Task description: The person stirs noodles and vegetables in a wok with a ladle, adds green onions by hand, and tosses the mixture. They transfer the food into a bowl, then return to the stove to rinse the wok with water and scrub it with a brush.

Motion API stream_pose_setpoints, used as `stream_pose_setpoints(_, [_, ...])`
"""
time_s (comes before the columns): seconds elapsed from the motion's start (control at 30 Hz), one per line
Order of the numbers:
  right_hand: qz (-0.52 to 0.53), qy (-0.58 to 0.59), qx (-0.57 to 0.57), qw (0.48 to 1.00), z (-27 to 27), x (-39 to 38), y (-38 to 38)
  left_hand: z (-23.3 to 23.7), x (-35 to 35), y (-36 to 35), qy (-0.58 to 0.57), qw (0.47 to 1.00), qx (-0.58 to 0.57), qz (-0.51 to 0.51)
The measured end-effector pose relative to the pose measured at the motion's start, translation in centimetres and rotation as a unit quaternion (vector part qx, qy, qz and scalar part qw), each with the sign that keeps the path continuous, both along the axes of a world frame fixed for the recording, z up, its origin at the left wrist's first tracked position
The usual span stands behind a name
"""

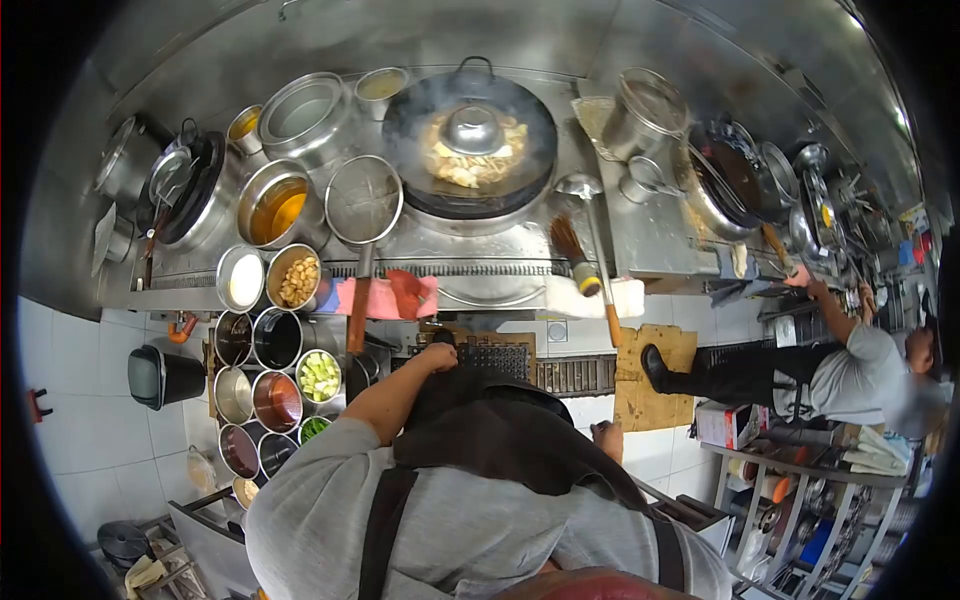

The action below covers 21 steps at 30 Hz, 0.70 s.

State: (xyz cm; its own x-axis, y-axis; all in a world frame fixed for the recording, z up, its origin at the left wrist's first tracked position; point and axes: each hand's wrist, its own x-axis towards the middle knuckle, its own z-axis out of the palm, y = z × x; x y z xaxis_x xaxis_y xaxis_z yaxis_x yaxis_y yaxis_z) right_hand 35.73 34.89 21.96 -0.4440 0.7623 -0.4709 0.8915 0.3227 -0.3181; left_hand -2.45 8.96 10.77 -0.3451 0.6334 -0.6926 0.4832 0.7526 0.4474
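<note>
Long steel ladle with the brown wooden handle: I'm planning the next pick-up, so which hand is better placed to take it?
Right, I'd judge. The ladle's brown wooden handle points back toward the person on their right side, and looks nearer the bare right hand than the bare left hand.

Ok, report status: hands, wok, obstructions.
Left hand, right hand: both off wok. Food steaming there, metal dome on top. Strainer handle overhangs counter edge.
</note>
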Motion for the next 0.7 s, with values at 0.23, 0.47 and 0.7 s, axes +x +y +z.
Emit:
stream_pose_setpoints(0.23, [-0.015, 0.087, 0.031, 0.996, 6.2, -15.0, 3.6, -1.4, -4.2, -5.2, -0.102, 0.976, 0.144, 0.129])
stream_pose_setpoints(0.47, [0.019, 0.181, 0.178, 0.967, 6.5, -20.6, 4.2, 11.7, -7.7, -6.0, -0.153, 0.942, 0.298, 0.035])
stream_pose_setpoints(0.7, [0.009, 0.190, 0.308, 0.932, 3.3, -20.7, 8.4, 16.6, -10.7, -5.9, 0.122, 0.964, 0.191, 0.142])
